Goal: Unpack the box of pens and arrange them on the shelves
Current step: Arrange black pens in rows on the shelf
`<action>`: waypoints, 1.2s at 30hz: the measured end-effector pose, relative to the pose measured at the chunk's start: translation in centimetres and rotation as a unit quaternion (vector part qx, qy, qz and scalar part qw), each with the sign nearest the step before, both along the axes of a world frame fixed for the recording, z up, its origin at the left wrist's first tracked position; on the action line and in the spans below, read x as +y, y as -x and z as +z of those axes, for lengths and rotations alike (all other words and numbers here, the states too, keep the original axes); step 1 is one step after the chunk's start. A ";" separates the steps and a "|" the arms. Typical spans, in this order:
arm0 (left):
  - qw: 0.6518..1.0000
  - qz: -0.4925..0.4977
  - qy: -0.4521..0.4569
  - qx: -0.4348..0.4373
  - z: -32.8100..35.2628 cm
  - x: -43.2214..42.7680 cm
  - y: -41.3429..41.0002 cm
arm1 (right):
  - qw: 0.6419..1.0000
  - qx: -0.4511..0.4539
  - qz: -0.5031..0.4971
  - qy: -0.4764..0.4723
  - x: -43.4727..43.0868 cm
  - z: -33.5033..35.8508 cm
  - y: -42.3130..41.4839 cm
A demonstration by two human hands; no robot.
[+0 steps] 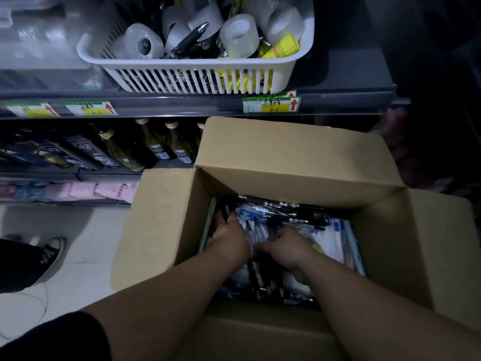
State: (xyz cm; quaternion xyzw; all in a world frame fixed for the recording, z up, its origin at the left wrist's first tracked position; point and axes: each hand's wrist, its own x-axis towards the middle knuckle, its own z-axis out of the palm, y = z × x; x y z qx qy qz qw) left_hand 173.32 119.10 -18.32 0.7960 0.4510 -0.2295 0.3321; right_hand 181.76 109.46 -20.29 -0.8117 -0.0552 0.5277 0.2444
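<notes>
An open cardboard box stands on the floor below the shelves, flaps spread. Inside lie many black pens and blue-and-white packs. Both my hands are down in the box. My left hand reaches into the left side, fingers curled around dark pens by the box wall. My right hand rests on the pile in the middle, fingers bent down into the pens. What either hand holds is partly hidden. A white slotted basket on the upper shelf holds tape rolls and a few black pens.
The grey shelf edge carries green-and-yellow price tags. Dark bottles fill the shelf below it, left of the box. Pink packs lie on the lowest shelf. Another person's dark sneaker stands on the tiled floor at the left.
</notes>
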 end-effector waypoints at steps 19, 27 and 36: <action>0.965 0.212 0.119 -0.098 -0.4 0.7 0.0 | 0.966 0.207 -0.127 -0.084 0.0 -1.0 -0.2; 0.929 0.289 0.183 -0.139 0.5 0.4 0.9 | 0.964 0.220 -0.111 -0.099 -1.1 0.3 -0.5; 0.864 0.375 0.257 -0.217 4.4 -0.6 1.3 | 0.967 0.188 -0.096 -0.140 -4.1 5.2 -1.8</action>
